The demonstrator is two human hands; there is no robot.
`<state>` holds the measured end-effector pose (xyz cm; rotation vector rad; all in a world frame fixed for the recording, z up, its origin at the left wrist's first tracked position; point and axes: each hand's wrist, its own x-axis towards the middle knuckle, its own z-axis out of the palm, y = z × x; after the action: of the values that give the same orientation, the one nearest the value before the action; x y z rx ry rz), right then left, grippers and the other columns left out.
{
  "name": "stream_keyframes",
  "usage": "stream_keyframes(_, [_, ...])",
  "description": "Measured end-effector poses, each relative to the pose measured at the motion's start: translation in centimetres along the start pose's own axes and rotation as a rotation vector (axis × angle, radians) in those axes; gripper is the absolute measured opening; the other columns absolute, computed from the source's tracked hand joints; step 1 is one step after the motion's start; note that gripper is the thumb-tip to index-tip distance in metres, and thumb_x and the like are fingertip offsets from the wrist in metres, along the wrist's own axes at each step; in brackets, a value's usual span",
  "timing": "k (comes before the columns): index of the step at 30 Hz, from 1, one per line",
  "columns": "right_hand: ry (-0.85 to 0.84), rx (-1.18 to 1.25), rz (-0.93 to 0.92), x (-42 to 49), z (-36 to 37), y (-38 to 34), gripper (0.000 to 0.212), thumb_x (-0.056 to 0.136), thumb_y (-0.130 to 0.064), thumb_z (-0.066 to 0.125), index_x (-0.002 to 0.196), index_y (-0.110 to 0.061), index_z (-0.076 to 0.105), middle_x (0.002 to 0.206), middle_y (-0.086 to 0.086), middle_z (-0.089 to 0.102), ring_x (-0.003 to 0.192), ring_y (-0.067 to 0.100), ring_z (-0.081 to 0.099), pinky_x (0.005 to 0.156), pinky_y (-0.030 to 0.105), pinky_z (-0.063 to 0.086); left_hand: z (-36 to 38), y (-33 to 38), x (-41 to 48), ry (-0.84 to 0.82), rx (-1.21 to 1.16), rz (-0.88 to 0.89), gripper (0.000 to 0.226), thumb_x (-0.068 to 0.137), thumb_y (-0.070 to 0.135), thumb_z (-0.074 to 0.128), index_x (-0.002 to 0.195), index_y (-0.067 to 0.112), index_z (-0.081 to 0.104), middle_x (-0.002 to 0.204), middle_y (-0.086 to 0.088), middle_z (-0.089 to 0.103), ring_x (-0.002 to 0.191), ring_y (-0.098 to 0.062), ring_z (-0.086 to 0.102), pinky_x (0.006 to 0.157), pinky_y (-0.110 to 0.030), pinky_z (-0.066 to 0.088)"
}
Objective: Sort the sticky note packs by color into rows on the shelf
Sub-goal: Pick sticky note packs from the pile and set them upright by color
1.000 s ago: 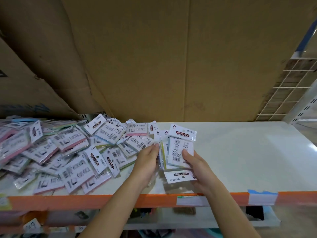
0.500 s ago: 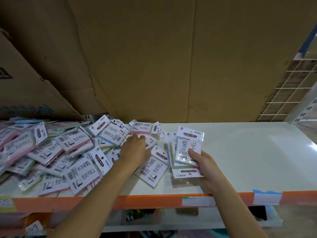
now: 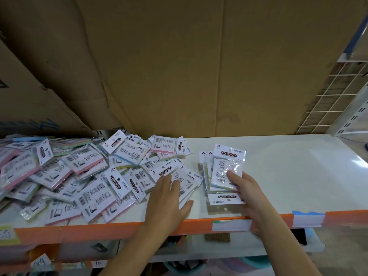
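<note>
A heap of sticky note packs [image 3: 83, 176] in pink, blue, green and yellow covers the left half of the white shelf [image 3: 288, 176]. My left hand [image 3: 169, 198] lies flat on one pack [image 3: 175, 172] at the heap's right edge, fingers straight, thumb spread beside the pack's lower edge. My right hand [image 3: 245, 188] grips a small stack of packs [image 3: 225, 172] standing on edge near the shelf front, thumb on the front pack. Another pack [image 3: 225, 198] lies flat under the stack, header toward me.
Cardboard sheets [image 3: 199, 66] close off the back of the shelf. A wire grid panel [image 3: 338, 96] and a metal upright stand at the right. The orange front edge [image 3: 199, 224] carries paper labels. A lower shelf with items shows beneath.
My left hand left the stack, reached into the heap, then came back toward the front and now lies on a pack at the heap's edge. My right hand kept holding the stack.
</note>
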<state>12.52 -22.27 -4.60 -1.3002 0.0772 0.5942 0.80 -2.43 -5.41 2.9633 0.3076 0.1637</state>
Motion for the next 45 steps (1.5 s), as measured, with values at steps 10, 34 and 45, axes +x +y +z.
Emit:
stream_keyframes(10, [0.003, -0.088, -0.043, -0.9, -1.1, 0.3, 0.021, 0.099, -0.022, 0.057, 0.117, -0.014, 0.065, 0.104, 0.008, 0.077, 0.091, 0.030, 0.075, 0.062, 0.034, 0.060, -1.0, 1.6, 1.8, -0.063, -0.028, -0.174, 0.061, 0.083, 0.059, 0.062, 0.123, 0.018, 0.042, 0.124, -0.002, 0.041, 0.115, -0.024, 0.041, 0.086, -0.035, 0.047])
stream_keyframes(34, [-0.141, -0.293, -0.203, -1.4, -2.6, -0.4, 0.026, 0.101, -0.033, 0.047, 0.116, -0.025, 0.067, 0.107, 0.001, 0.076, 0.097, 0.018, 0.073, 0.077, 0.034, 0.059, 0.6, 9.5, 0.3, 0.141, -0.711, 0.026, 0.040, 0.089, 0.041, 0.068, 0.125, 0.026, 0.058, 0.138, 0.022, 0.030, 0.136, 0.009, 0.024, 0.105, -0.009, 0.029])
stream_keyframes(45, [-0.100, -0.680, -0.510, -2.3, -2.4, -2.9, 0.026, 0.104, -0.034, 0.042, 0.123, -0.037, 0.061, 0.123, -0.024, 0.062, 0.115, -0.010, 0.055, 0.093, 0.006, 0.042, -0.6, 11.9, 4.6, -0.118, -1.588, -0.327, 0.071, 0.070, 0.045, 0.079, 0.131, 0.025, 0.049, 0.118, -0.002, 0.070, 0.102, -0.012, 0.070, 0.086, -0.033, 0.058])
